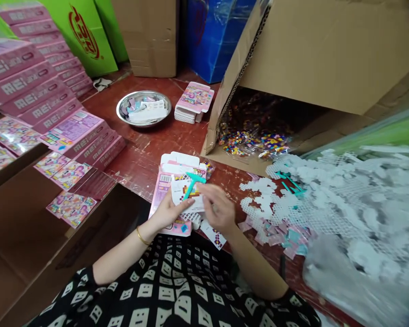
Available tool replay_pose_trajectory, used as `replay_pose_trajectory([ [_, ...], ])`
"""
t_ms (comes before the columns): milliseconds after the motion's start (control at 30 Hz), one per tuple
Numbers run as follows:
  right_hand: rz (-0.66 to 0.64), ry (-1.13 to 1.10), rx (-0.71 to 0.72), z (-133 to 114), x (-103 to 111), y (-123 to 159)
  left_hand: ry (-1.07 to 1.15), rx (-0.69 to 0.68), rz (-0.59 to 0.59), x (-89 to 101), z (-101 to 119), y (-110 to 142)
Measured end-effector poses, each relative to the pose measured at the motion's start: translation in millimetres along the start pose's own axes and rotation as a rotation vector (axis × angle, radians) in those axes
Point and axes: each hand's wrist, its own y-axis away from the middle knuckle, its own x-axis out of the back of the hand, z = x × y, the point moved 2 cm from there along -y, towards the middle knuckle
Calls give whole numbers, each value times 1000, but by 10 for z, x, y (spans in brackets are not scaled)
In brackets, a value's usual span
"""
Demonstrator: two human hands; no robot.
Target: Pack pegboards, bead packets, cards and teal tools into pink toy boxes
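Note:
My left hand (pixel 168 212) is closed on a white printed pattern card (pixel 177 193), its thumb pressing a teal plastic T-shaped tool (pixel 191 184) against the card. White grid pieces (pixel 190 219) show below the card. An opened pink box (pixel 162 188) lies under them, flaps at its far end. Just right of the card is my right hand (pixel 220 206), fingers loosely bent and slightly blurred, with nothing visible in them. Another pattern card (pixel 214 234) lies beneath the right hand. A packet of coloured beads (pixel 209 169) is partly hidden beside the box.
Flat pink boxes (pixel 191 102) are stacked near a metal bowl (pixel 120 111) of packets. At right, a large carton (pixel 221 109) holds bead bags, before piled white grid pieces (pixel 344 195) and small sachets (pixel 293 238). Pink boxes (pixel 30 91) are stacked left, above an open carton (pixel 20 236).

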Motion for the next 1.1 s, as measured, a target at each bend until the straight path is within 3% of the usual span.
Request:
replay_pose_trajectory([
  [67, 52, -109, -241, 97, 49, -138, -60, -23, -102, 39, 82, -5],
  [167, -254, -458, -563, 198, -67, -345, -176, -66, -217, 87, 166, -36],
  [233, -422, -629, -664, 220, -183, -443, -215, -64, -221, 129, 174, -66],
  [267, -441, -663, -689, 241, -233, -482, -223, -65, -198, 160, 166, -79],
  [367, -376, -669, -749, 430, -346, -585, -336, -205, 37, 324, 133, -77],
  [467, -147, -652, -804, 844, -423, -753, -693, -426, 305, 526, 80, 9],
  [567, 96, -520, -757, 1281, -517, -953, -964, -406, 342, 664, -65, 79],
  [600, 105, -457, -743, 1380, -565, -999, -978, -370, 329, 692, -122, 87],
  [667, -20, -377, -733, 1477, -681, -1036, -932, -316, 307, 719, -220, 85],
  [767, -320, -401, -722, 1414, -834, -959, -830, -275, 304, 712, -295, 60],
  [833, -428, -434, -723, 1320, -891, -869, -775, -236, 324, 706, -312, 47],
  [1000, -515, -355, -700, 1086, -941, -744, -657, -173, 351, 711, -319, 39],
  [1100, -457, -285, -657, 832, -853, -796, -559, -155, 371, 693, -246, 67],
])
